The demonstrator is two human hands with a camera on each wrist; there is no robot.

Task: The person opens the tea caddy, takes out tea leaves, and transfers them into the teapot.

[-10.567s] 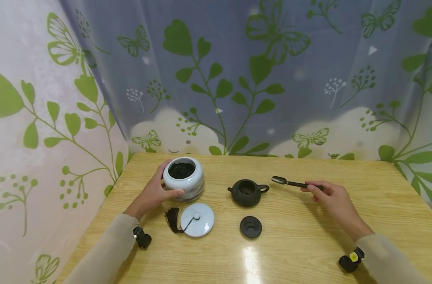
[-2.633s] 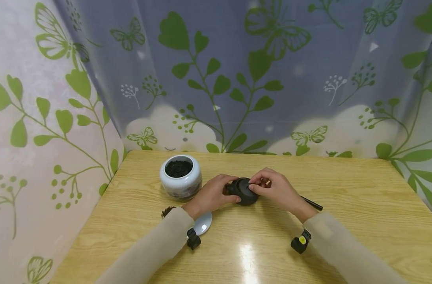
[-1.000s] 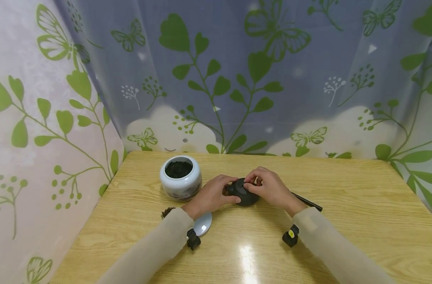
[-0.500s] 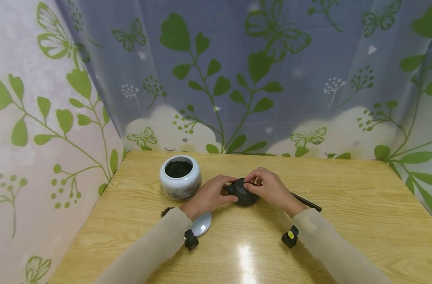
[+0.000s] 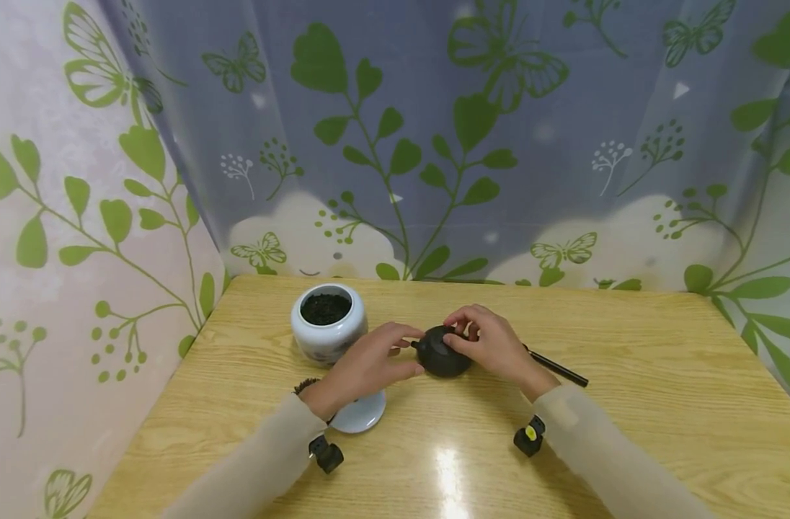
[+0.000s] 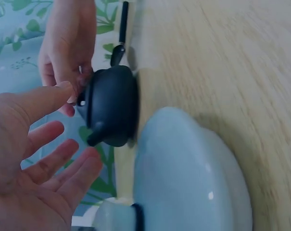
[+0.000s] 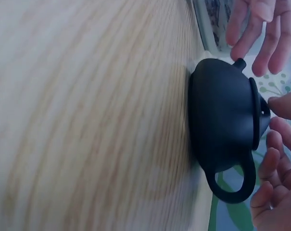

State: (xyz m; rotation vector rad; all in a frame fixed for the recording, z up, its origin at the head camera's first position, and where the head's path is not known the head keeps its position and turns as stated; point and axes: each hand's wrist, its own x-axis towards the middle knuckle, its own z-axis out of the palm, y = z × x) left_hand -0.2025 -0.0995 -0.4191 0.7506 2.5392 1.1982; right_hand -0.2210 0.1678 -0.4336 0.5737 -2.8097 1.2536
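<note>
A small dark teapot (image 5: 442, 360) stands on the table with its lid (image 7: 257, 120) seated on top. At the lid's knob, my right hand (image 5: 492, 346) pinches with thumb and forefinger; the other fingers are loosely bent. My left hand (image 5: 369, 364) is apart from the pot on its spout side, fingers spread and holding nothing, as the left wrist view shows. In the right wrist view the pot's looped handle (image 7: 234, 195) is plain to see; the right hand hides it in the head view.
Left of the pot stands a white jar (image 5: 317, 335) of dark tea leaves. Its white lid (image 5: 362, 417), with a dark tassel (image 5: 304, 384), lies in front, partly under my left arm. A dark tea scoop (image 5: 564, 369) rests right of the pot, partly hidden by my right hand.
Over the earlier frames the scoop was laid down and the lid put on the teapot. In the last half second my left hand has let go of the pot and drawn back left.
</note>
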